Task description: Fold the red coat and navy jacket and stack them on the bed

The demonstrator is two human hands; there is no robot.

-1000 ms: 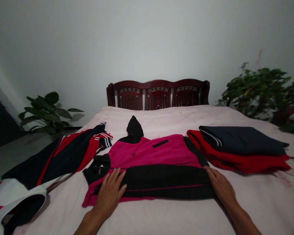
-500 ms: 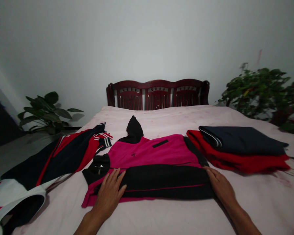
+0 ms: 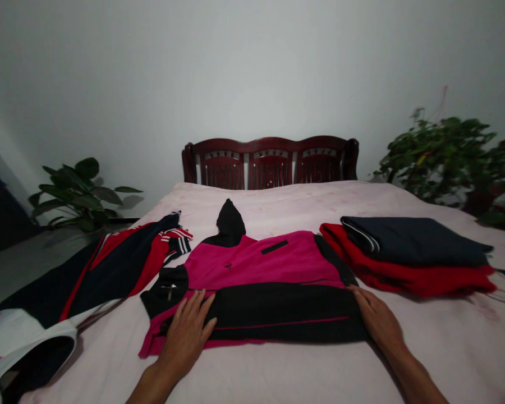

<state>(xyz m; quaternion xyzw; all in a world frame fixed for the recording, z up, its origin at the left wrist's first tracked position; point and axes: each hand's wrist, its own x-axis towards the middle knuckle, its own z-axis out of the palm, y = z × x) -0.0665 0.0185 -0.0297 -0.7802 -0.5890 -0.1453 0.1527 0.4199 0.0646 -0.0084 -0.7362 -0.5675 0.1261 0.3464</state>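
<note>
A magenta and black hooded jacket (image 3: 252, 264) lies sideways on the bed, its black hood pointing up toward the headboard. One black sleeve (image 3: 286, 311) is laid across its near side, over the magenta front. My left hand (image 3: 188, 331) rests flat on the collar end of that sleeve, fingers spread and holding nothing. At the hem end, my right hand (image 3: 381, 320) touches the jacket's edge with its fingers stretched out; their undersides are hidden. A small metal zipper pull (image 3: 168, 288) shows on the black collar part.
Folded clothes, navy (image 3: 421, 241) over red (image 3: 429, 279), are stacked on the right. A navy, red and white tracksuit jacket (image 3: 109, 264) is spread at left. Pale pink bedding (image 3: 286, 376) covers the bed before a dark wooden headboard (image 3: 271, 163). Plants stand on both sides.
Both hands and the jacket stay where they were. Only the view has shifted very slightly.
</note>
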